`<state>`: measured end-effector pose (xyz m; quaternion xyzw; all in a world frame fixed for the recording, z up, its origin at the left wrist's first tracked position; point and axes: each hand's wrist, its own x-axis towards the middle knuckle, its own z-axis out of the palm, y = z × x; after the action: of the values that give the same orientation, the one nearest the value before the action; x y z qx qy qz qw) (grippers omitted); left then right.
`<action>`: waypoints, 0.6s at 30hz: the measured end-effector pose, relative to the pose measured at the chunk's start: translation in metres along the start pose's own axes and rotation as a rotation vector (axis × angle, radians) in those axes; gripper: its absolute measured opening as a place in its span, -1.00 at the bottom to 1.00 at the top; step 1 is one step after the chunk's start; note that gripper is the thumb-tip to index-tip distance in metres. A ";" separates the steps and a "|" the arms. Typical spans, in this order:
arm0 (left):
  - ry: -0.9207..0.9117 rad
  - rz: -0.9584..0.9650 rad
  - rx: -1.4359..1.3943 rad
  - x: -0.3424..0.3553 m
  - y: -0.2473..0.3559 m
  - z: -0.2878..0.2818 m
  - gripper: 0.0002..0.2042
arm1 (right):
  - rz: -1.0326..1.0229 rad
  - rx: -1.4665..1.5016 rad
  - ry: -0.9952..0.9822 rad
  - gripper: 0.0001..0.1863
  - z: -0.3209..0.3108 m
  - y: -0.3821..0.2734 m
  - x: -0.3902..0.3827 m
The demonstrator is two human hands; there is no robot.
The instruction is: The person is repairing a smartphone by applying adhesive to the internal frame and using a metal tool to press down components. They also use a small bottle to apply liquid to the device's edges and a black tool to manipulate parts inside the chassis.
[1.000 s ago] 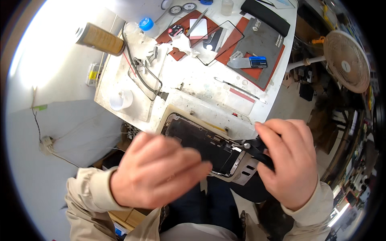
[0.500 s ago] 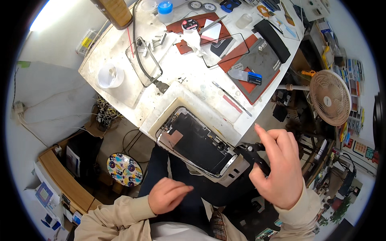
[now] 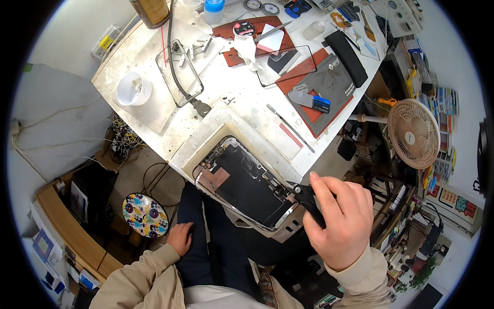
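An opened dark rectangular device (image 3: pixel 242 190), with a copper-coloured patch and small parts along its edge, sits in a cream holder (image 3: pixel 226 129) at the bench's front edge. My right hand (image 3: pixel 337 219) grips a black plier-like tool (image 3: pixel 303 198) with a silver pivot, whose head is at the device's right end; whether it touches the device is unclear. My left hand (image 3: pixel 180 238) rests on my left thigh, lower left of the device, fingers loosely apart and holding nothing.
The white bench (image 3: pixel 190 131) bears a cup (image 3: pixel 134 89), wire frames, red-brown mats (image 3: pixel 301 121), a metal pick (image 3: pixel 290 127) and bottles. A fan (image 3: pixel 414 134) stands at right, a patterned stool (image 3: pixel 144 216) and cables below left, a wooden desk (image 3: pixel 72 226) further left.
My left hand has moved from over the device down onto my thigh. My right hand has shifted slightly left in the picture, still holding the black tool.
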<state>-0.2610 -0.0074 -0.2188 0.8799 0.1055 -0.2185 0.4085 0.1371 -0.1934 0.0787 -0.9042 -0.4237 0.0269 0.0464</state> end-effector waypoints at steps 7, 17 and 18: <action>-0.050 -0.054 -0.009 0.003 0.000 0.004 -0.52 | 0.018 0.018 0.003 -0.41 0.005 -0.005 0.000; -0.021 -0.051 -0.013 0.002 -0.002 0.000 -0.51 | 0.003 0.029 0.008 -0.39 0.005 -0.006 0.002; -0.017 -0.049 -0.015 0.002 -0.002 0.001 -0.51 | -0.001 0.033 0.009 -0.38 0.005 -0.006 0.002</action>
<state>-0.2605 -0.0063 -0.2217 0.8721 0.1249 -0.2352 0.4105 0.1331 -0.1879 0.0741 -0.9033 -0.4232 0.0297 0.0633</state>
